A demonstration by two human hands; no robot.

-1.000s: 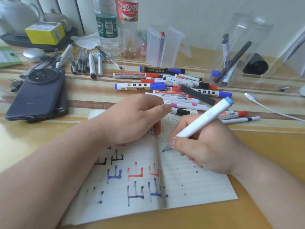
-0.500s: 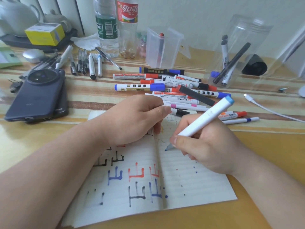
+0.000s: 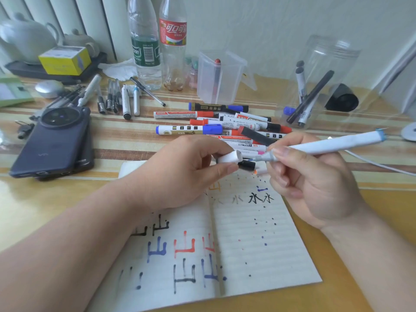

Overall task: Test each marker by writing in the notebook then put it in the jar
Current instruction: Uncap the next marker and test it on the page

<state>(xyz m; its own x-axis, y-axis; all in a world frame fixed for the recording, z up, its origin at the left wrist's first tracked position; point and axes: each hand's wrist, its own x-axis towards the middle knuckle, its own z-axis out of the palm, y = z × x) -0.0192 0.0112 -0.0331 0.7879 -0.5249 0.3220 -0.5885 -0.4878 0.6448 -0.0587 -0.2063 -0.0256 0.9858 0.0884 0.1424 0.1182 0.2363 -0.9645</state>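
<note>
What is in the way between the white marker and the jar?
Nothing visible. The right hand holds the white marker above the table, and the clear jar stands right behind it. The marker pile lies off to the left. The left hand pinches its cap.

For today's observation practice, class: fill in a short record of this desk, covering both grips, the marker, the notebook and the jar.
Left grip: pinches a white cap
Right grip: holds the uncapped marker, tip towards the cap
Notebook: open, pen strokes on both pages
Jar: clear, upright, a few markers inside
Marker pile: lying loose beyond the notebook
</note>
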